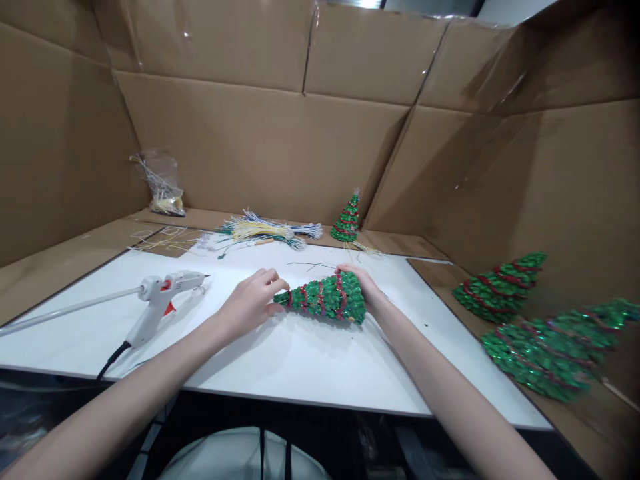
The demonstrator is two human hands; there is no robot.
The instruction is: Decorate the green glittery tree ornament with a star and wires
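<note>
A small green Christmas tree (325, 298) wound with red garland is tilted on its side above the white board, its tip to the left and its wide base to the right. My left hand (257, 297) has its fingers closed about the tip. At the base, my right hand (363, 281) grips the tree from the far right side, with some of its fingers hidden behind the green. Thin dark wires (313, 266) lie on the board just beyond the tree.
To the left rests a white glue gun (163, 297) with a long glue stick. Bundled wires (265, 230), a plastic bag (163, 183) and another tree (347, 220) are at the back. Two trees (503, 287) lie at right. Cardboard walls (250, 140) surround the white board (300, 367).
</note>
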